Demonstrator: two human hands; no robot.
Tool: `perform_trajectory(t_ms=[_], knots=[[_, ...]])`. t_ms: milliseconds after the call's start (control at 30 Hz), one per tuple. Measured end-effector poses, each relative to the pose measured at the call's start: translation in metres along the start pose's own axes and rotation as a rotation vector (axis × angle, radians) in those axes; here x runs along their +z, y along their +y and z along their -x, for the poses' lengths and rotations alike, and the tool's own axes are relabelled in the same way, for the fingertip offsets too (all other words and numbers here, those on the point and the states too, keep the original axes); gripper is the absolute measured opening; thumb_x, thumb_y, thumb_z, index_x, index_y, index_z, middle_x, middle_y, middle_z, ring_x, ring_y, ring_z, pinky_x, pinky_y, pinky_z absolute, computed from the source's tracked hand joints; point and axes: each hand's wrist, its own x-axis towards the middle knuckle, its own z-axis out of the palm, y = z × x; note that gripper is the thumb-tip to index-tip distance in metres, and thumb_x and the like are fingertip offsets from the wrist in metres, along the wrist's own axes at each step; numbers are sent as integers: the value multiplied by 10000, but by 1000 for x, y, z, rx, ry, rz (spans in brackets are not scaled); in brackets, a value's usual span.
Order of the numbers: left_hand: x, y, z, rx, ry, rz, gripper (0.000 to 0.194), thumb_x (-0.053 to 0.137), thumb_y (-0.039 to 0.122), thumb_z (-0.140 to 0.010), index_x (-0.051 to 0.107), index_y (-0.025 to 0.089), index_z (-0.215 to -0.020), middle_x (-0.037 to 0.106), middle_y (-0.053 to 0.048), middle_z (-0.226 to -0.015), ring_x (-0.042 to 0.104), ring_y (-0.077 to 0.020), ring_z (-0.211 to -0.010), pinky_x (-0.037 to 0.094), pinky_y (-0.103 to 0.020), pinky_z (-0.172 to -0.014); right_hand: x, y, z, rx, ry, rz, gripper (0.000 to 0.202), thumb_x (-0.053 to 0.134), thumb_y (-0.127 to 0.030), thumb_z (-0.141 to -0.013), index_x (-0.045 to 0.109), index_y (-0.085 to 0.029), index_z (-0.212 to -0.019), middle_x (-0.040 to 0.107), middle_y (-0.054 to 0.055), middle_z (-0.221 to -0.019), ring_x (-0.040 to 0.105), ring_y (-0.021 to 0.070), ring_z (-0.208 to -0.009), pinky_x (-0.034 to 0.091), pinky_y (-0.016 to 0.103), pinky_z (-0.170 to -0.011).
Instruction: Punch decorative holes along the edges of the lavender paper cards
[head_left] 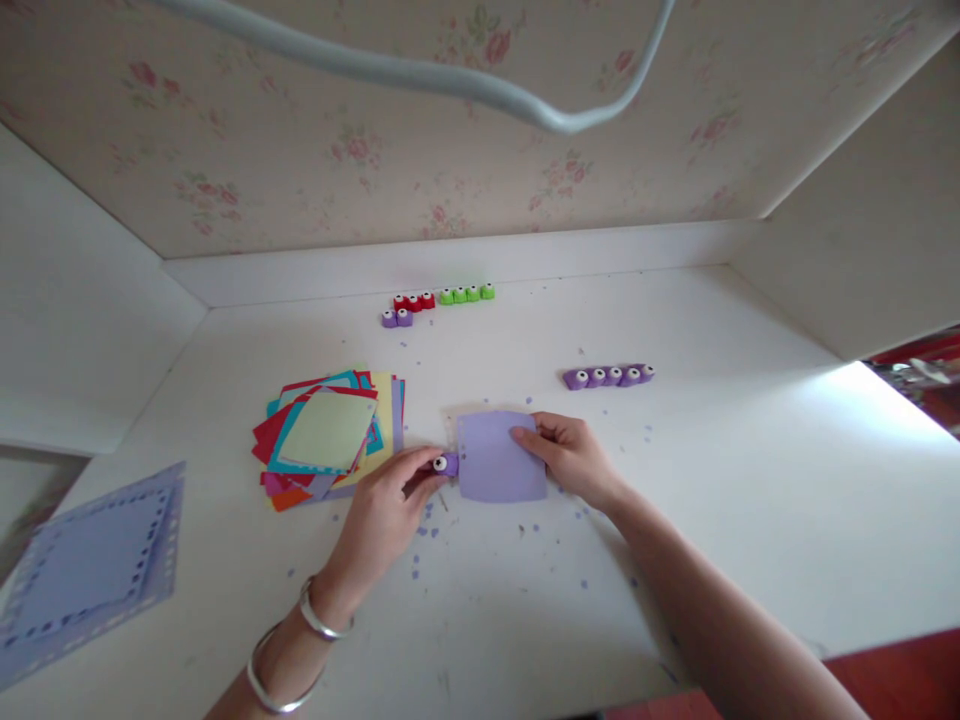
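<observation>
My left hand [390,500] pinches a small purple craft punch [448,464] with a white top. The punch sits at the left edge of a lavender paper sheet [501,458], which has a few small holes along that edge. My right hand [570,455] grips the sheet by its right side, thumb on top and fingers behind. To the right beyond it stands a row of several purple punches [615,376]. Close to my left hand lies a pile of coloured paper [330,430], with a pale green sheet uppermost.
At the back stand red punches [413,302], green punches [466,294] and two purple punches [397,318]. Lavender sheets with punched borders [94,565] lie at the left edge. Small paper bits [424,532] are scattered over the white table [750,480]. A pale cable [420,75] hangs overhead.
</observation>
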Motion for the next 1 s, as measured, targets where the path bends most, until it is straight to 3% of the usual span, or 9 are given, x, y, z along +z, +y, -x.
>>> perform_trajectory(t_ms=[1000], knots=[[0, 10, -3, 150, -24, -112, 218, 604, 238, -888, 630, 233, -1104, 676, -53, -1069, 643, -193, -976, 535, -341, -894, 1, 4, 0, -47, -22, 205, 333, 515, -470, -867, 554, -187, -696, 466, -23, -589, 415, 107, -526, 288, 238, -470]])
